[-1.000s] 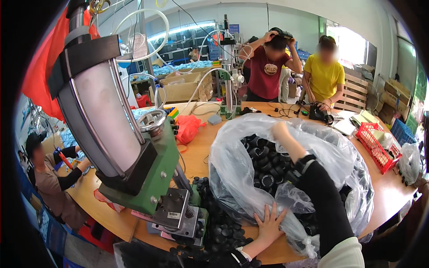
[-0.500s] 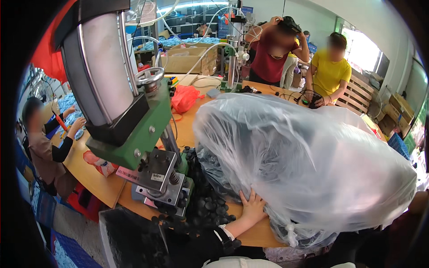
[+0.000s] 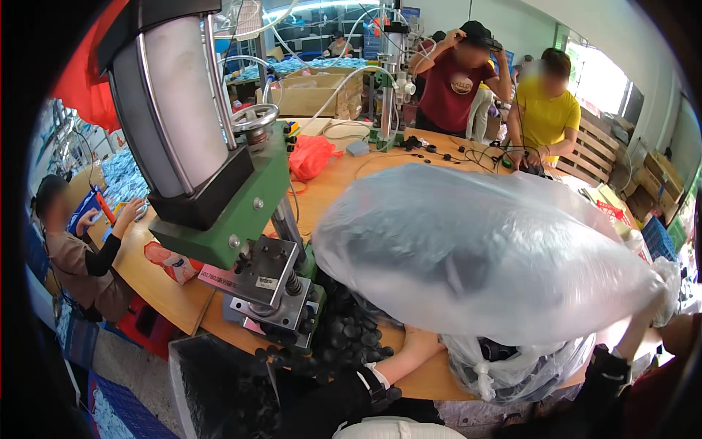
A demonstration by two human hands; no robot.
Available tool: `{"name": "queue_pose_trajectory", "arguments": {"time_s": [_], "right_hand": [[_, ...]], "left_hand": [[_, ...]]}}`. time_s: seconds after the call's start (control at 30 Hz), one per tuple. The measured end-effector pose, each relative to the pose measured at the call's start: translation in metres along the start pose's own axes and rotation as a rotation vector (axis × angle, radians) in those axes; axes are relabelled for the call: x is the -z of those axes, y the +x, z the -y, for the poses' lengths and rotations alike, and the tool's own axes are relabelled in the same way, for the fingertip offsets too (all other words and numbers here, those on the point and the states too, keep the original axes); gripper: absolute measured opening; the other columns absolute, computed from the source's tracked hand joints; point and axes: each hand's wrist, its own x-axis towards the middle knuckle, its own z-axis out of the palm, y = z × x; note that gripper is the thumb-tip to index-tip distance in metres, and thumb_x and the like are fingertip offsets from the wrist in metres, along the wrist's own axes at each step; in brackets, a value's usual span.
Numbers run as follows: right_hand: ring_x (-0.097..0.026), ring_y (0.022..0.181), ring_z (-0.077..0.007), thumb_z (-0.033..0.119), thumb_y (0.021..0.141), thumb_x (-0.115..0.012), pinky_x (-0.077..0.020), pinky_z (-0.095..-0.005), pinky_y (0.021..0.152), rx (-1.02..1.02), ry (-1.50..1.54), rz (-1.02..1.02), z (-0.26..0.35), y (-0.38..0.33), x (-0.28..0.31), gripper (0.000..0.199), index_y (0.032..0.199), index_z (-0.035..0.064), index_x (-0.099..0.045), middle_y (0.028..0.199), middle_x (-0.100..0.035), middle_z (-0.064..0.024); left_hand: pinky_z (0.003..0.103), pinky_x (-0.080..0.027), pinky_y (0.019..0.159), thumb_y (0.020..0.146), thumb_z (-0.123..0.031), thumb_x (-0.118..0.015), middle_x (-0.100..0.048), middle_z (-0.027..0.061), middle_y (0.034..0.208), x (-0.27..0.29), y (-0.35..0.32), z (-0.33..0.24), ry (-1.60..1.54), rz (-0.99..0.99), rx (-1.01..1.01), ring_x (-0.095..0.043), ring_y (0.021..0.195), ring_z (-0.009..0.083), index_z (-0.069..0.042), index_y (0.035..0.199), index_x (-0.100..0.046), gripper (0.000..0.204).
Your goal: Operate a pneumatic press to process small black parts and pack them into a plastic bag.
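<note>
The round wooden surface (image 3: 344,183) spans the middle of the view, with other people seated or standing around its far and left edges. On it, at the left, stands a tall press machine (image 3: 212,168) with a pale cylinder on top, a green frame and a metal base plate near the surface's near edge.

To the right of the machine, a large clear plastic bag (image 3: 475,249) is lifted and ballooned over the near right part of the surface; it is cloudy, and a dark mass shows dimly through its lower middle. Its right end is bunched near the right hand (image 3: 662,293), which is raised at the far right edge of the view. The bag covers most of that hand, so I cannot tell how its fingers are set or whether they grip the plastic.

Below the bag lies a second, smaller clear bag (image 3: 504,366), knotted and holding dark parts.

A heap of small black round parts (image 3: 351,329) lies on the surface between the machine base and the bags, spilling toward a dark bin (image 3: 212,380) at the near edge.

The left hand (image 3: 424,340) lies low on the surface with its forearm in a dark sleeve with a white cuff; the hand reaches in under the lifted bag beside the heap, and its fingers are hidden by the plastic, so their state cannot be told.
</note>
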Motion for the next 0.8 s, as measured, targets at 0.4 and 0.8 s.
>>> {"name": "queue_pose_trajectory", "arguments": {"time_s": [0.4,0.8], "right_hand": [[-0.011,0.141,-0.0368,0.002,0.059,-0.072,-0.0145,-0.0492,0.113,0.478,-0.534,0.386,0.122,-0.065,-0.112,0.102,0.146,0.0084,-0.021,0.149,-0.015,-0.0249],[-0.061,0.097,-0.0313,-0.001,0.07,-0.057,-0.0501,-0.0392,0.081,0.911,-0.335,1.199,0.226,-0.139,-0.342,0.071,0.137,0.0162,-0.04,0.114,-0.058,-0.0132]], "left_hand": [[0.077,-0.005,0.097,0.066,-0.048,-0.073,-0.033,0.0115,0.14,0.038,-0.011,-0.01,0.205,0.063,-0.049,-0.013,0.138,0.0385,-0.024,0.132,-0.046,0.075],[0.076,-0.015,0.095,0.061,-0.048,-0.075,-0.009,0.0154,0.153,0.048,-0.009,-0.011,0.204,0.037,-0.077,-0.007,0.14,0.0402,-0.023,0.127,-0.049,0.076]]}}
